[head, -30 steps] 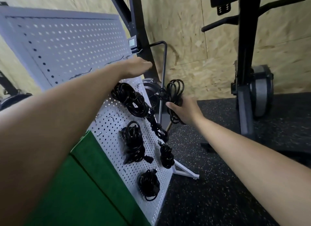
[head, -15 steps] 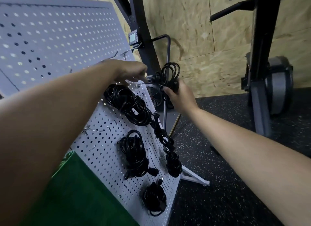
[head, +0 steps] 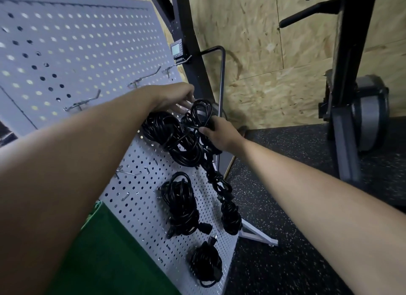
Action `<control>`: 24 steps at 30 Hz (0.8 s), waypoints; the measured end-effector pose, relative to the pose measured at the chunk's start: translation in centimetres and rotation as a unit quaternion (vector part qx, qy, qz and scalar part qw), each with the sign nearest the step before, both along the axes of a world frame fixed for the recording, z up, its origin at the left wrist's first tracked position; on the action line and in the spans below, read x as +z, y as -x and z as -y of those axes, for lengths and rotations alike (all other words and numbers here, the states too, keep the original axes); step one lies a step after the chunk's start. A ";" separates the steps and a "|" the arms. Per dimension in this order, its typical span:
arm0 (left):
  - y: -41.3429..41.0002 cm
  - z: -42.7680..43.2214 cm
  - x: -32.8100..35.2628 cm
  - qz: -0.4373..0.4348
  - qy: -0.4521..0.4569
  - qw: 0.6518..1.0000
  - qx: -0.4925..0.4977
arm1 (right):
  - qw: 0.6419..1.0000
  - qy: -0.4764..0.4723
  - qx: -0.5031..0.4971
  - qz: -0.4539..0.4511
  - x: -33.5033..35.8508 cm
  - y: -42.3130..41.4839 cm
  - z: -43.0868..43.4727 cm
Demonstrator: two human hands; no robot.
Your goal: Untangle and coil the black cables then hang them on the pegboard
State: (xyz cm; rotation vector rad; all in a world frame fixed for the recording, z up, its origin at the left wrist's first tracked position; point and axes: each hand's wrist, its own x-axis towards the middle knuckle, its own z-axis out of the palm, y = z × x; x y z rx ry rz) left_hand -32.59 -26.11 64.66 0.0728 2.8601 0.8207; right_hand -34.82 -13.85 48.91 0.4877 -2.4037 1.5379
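The grey pegboard (head: 87,52) is leaning back, and two bare hooks (head: 83,102) are sticking out of its upper left part. Lower down, near its right edge, four black coils are already hanging: a large coil (head: 173,136), a middle coil (head: 180,204), a slim coil (head: 229,217) and a bottom coil (head: 205,264).

The left hand (head: 175,96) is reaching to the board's right edge just above the large coil. A second ago it was hovering flat and higher. Its fingers (head: 184,105) are now stretching down behind the incoming loop, and I cannot tell whether they are pinching a hook or only steadying one.

The right hand (head: 222,134) is gripping the last coil (head: 200,112), with thumb and fingers curling round its lower bundle. A second ago this coil was being held out past the right edge, well apart from the board. Now its top loop is overlapping the left fingertips.

So the hanging step seems to be closing, though the loop is not yet visibly sitting on a hook. Snagging on the large coil looks like the main risk. The exercise machine (head: 362,118) is standing well apart.
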 end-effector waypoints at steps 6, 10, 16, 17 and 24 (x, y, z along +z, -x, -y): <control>0.4 0.4 -0.4 -0.012 0.003 1.000 -0.018 | 0.997 0.031 0.054 0.049 -0.8 1.1 0.0; 1.1 0.9 -0.6 -0.008 0.033 0.999 -0.026 | 0.987 0.071 0.104 0.100 -0.5 0.8 -0.1; 0.7 1.3 -0.5 -0.010 0.178 0.983 -0.036 | 0.982 0.081 0.126 0.115 -1.9 1.4 0.8; 0.9 1.3 -0.6 -0.022 0.178 0.983 -0.029 | 0.982 0.080 0.125 0.119 -2.3 1.6 0.7; 1.1 0.5 -0.1 -0.071 0.272 0.956 -0.082 | 0.994 -0.003 0.063 0.092 -2.8 -1.5 -1.4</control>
